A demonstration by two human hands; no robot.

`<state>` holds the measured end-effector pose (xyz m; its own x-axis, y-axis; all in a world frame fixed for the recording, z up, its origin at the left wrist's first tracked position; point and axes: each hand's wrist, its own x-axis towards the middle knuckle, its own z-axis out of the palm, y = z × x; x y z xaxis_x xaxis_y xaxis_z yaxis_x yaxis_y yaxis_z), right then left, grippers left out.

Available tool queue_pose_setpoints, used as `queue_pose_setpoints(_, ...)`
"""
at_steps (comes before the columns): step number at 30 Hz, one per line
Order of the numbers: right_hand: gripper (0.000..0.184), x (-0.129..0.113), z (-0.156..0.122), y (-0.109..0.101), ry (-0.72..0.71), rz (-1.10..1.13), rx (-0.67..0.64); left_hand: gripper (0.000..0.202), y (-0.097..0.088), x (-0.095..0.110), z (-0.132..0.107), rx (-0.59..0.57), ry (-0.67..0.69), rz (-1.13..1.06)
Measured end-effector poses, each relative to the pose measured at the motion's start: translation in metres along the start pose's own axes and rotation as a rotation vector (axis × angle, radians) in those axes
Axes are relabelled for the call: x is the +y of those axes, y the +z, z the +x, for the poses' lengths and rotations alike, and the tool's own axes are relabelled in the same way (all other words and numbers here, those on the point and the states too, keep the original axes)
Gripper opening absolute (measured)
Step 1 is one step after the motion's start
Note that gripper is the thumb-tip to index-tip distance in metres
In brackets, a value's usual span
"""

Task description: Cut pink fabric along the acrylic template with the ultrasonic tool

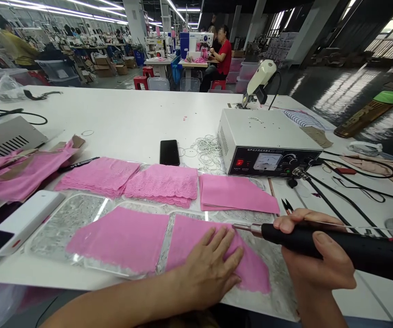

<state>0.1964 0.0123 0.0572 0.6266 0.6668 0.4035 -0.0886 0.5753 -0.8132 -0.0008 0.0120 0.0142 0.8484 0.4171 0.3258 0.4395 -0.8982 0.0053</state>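
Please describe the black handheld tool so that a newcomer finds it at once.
On the white table, find the off-white box with the black control panel, right of centre. Nearer the viewer, the right hand grips the black handheld tool. Unlike the thinner black cables nearby, it has a thick handle and slim metal tip.

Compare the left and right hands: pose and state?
- Pose: the left hand lies palm down on a pink fabric piece; the right hand is curled, thumb toward the camera.
- State: the left hand grips nothing; the right hand grips a black handheld tool, its metal tip at the fabric's upper edge.

Shared: both are bare.
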Motion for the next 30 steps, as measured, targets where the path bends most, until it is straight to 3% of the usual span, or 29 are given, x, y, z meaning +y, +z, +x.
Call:
queue_pose_setpoints(8, 0.01, 0.002, 0.0, 0.001, -0.02, -0.009, -0.047, 0.046, 0.003, 0.001, 0.0, 0.04, -0.007, -0.024)
queue_pose_setpoints(14, 0.009, 0.0, 0.002, 0.004, -0.054, -0.003, -0.039, 0.047, 0.004, -0.003, 0.001, -0.031, 0.012, -0.052)
queue_pose_setpoints(19, 0.013, -0.024, -0.001, -0.02, -0.018, 0.005, 0.031, 0.046, -0.004, -0.003, 0.003, -0.052, 0.056, -0.114)
queue_pose_setpoints(24, 0.015, -0.051, -0.013, -0.051, 0.041, -0.058, 0.024, 0.048, -0.012, 0.009, 0.005, -0.121, 0.223, -0.229)
queue_pose_setpoints(30, 0.017, -0.057, -0.023, -0.06, 0.064, -0.066, 0.019, 0.051, -0.011, 0.017, 0.01, -0.22, 0.296, -0.27)
